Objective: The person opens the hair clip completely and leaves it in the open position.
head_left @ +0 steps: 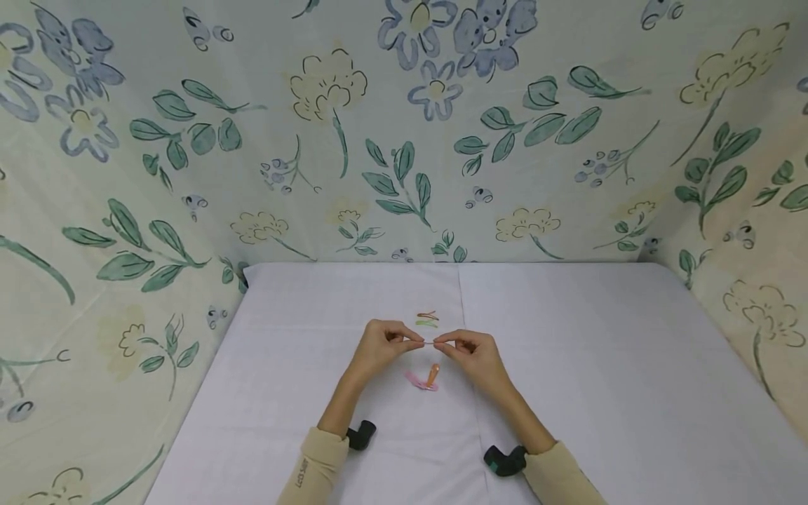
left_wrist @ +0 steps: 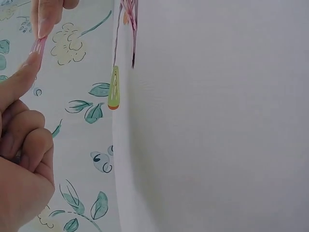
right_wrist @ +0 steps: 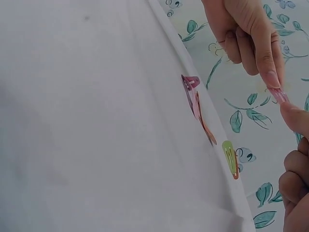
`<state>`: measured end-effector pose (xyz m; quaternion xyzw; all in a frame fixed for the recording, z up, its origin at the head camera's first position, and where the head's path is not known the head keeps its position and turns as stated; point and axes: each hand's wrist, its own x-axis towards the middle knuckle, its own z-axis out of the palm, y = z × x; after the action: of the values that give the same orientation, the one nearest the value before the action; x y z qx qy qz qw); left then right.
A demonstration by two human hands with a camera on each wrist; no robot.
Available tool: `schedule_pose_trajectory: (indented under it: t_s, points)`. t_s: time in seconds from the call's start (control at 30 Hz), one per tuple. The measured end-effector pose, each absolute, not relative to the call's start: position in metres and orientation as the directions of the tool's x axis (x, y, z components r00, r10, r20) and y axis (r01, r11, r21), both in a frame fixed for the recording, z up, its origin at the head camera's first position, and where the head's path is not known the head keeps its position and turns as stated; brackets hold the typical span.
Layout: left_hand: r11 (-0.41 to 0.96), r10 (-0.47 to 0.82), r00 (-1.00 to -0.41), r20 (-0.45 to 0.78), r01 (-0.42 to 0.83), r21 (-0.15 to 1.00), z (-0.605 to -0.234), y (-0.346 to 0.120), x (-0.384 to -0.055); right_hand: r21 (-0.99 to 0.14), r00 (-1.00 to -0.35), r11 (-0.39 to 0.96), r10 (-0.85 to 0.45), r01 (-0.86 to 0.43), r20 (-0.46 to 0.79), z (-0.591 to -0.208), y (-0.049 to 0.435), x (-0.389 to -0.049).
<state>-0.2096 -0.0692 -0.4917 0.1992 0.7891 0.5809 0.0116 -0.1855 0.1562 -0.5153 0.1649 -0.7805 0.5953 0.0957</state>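
Between the fingertips of both hands, above the white table, is a small pink hair clip [right_wrist: 278, 95]. The left hand [head_left: 382, 345] pinches one end of it with thumb and forefinger. At its other end, the right hand [head_left: 475, 355] pinches in the same way. In the left wrist view the pink hair clip [left_wrist: 38, 46] is mostly covered by the fingers. Just beyond the hands lie a green hair clip [head_left: 426, 324] and an orange-brown hair clip [head_left: 426, 315]. Nearer the body, an orange hair clip [head_left: 433, 375] lies against pink hair clips [head_left: 416, 381].
A white cloth covers the table [head_left: 600, 365]. Behind it and at both sides hangs a floral curtain [head_left: 353, 175]. A black wrist camera [head_left: 362, 435] sits by the left sleeve, and another black wrist camera [head_left: 505, 461] by the right sleeve.
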Motion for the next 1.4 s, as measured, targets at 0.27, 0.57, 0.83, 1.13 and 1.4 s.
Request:
schedule_pose_trajectory:
  t_s: [0.27, 0.57, 0.83, 1.13, 1.4]
  points:
    - [0.217, 0.31, -0.932, 0.188, 0.262, 0.94, -0.494, -0.072, -0.211, -0.889, -0.914, 0.214, -0.129, -0.404, 0.384, -0.518, 0.156, -0.186]
    - [0.183, 0.258, -0.94, 0.225, 0.276, 0.943, -0.493, -0.067, -0.209, -0.879, -0.903, 0.207, -0.105, -0.43, 0.417, -0.517, 0.152, -0.185]
    - [0.219, 0.183, -0.953, 0.24, 0.278, 0.935, -0.495, -0.056, -0.204, -0.858, -0.88, 0.243, 0.03, -0.453, 0.474, -0.504, 0.134, -0.171]
    - [0.238, 0.175, -0.943, 0.282, 0.319, 0.917, -0.495, -0.057, -0.208, -0.823, -0.846, 0.29, 0.071, -0.489, 0.528, -0.497, 0.126, -0.167]
    - [0.299, 0.276, -0.939, 0.207, 0.289, 0.91, -0.493, -0.067, -0.216, -0.836, -0.875, 0.307, 0.016, -0.456, 0.483, -0.531, 0.142, -0.187]
